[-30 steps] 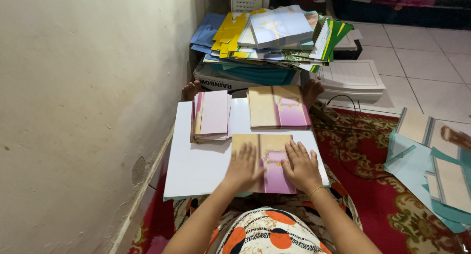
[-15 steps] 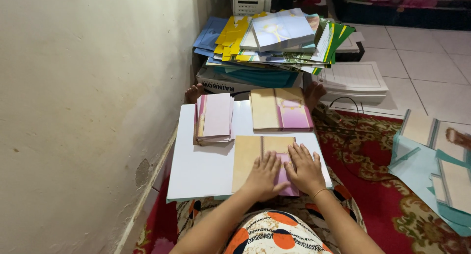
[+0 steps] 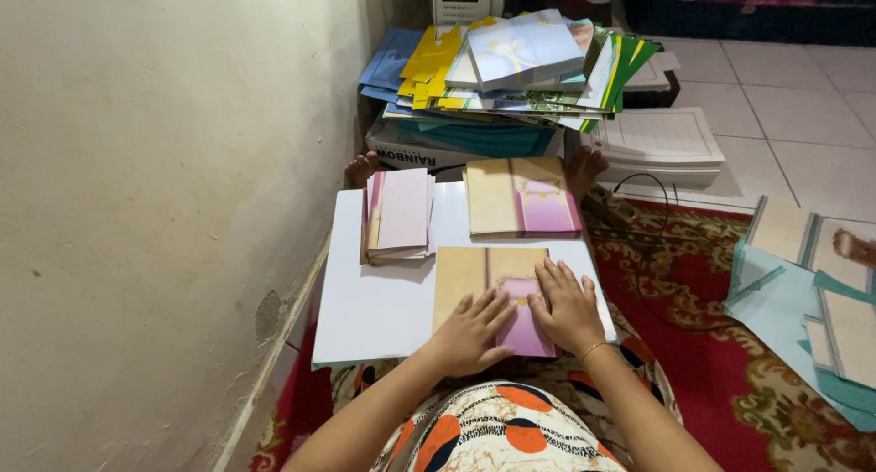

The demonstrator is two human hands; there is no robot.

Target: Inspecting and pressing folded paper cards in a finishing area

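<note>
Seated on the floor, a person presses both palms flat on a tan-and-pink card [image 3: 493, 280] lying at the near right of a white board [image 3: 383, 290] across the lap. The left hand [image 3: 470, 331] and right hand [image 3: 568, 306] cover the card's lower half, so its near edge and much of the pink panel are hidden. Fingers are spread and laid flat, gripping nothing; the card sits under them, not between them. What shows of it is a tan left panel, a fold line, and a pink panel with a small gold mark. Farther along the board, at its left, rests a stack of pink cards [image 3: 399, 215], and beside that another tan-and-pink card [image 3: 520, 197] lies open. Beyond the board's far edge, toes peek out, partly hidden. Past them, a heap of blue, yellow and green papers [image 3: 511, 66] sits piled on a box.
</note>
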